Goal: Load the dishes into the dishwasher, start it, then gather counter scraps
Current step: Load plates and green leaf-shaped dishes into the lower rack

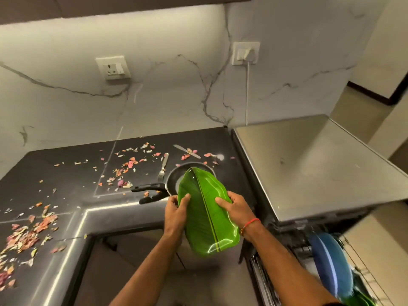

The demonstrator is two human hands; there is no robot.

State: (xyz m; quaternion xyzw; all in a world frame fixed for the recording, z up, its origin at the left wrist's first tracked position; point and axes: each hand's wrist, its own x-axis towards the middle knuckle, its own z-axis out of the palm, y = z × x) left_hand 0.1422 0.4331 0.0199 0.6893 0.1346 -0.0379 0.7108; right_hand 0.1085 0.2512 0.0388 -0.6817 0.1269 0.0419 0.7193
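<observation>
- Both hands hold a green leaf-shaped plate (205, 208) tilted in the air, in front of the counter edge and just left of the open dishwasher.
- The left hand (176, 212) grips the plate's left rim, thumb curled over its face.
- The right hand (235, 209) grips the right rim, fingers laid on the face; a red thread bracelet (249, 225) circles that wrist.
- The dishwasher rack (357, 257) at lower right holds a blue plate (329, 263) standing on edge, with something green at its foot, too blurred to identify.
- A black frying pan (174, 180) sits on the dark counter (66, 180) behind the plate; what is inside it cannot be told.
- A fork (163, 167) and a knife (186, 151) lie near the pan.
- Pink and white peel scraps (26, 233) are scattered over the counter.
</observation>
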